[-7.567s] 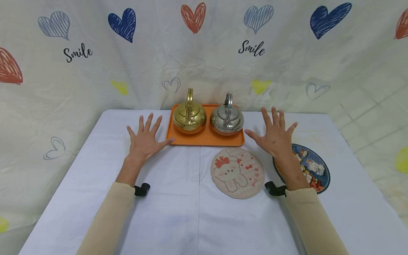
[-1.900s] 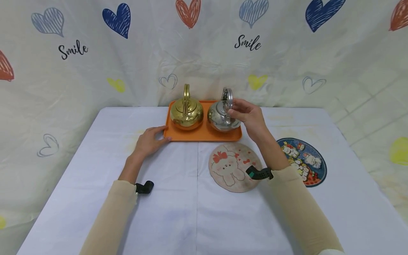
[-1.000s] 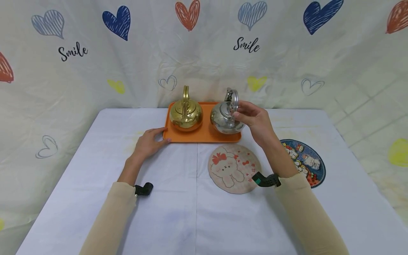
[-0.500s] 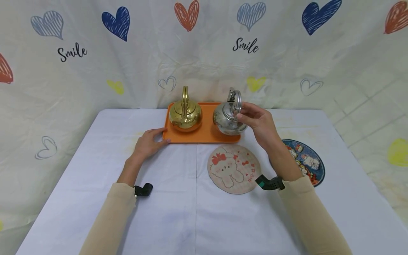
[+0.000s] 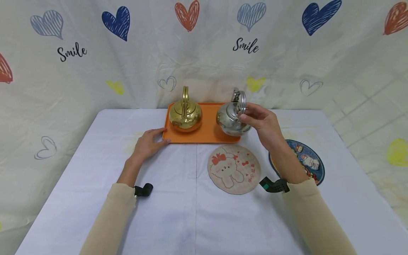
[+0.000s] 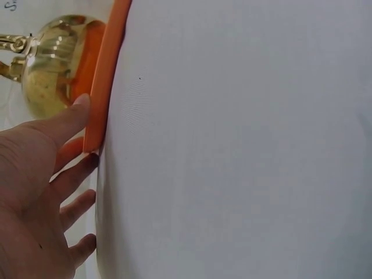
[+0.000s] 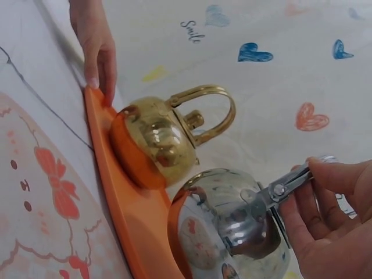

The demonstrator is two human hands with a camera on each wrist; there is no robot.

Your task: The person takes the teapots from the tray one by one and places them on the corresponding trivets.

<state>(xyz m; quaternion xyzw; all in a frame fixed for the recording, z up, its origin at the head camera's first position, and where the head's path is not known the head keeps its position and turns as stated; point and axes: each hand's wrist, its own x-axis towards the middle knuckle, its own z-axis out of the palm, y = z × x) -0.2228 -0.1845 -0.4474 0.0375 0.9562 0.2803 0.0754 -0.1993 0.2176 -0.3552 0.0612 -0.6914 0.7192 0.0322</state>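
Pinching silver handle — right hand

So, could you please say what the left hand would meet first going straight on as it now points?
The orange tray, whose corner the left hand touches; past that rim, probably the gold kettle, though depth is hard to judge.

both hands forward, right curled

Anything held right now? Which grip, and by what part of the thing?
Right grip: silver kettle, by its handle. Left grip: orange tray, at its near left corner.
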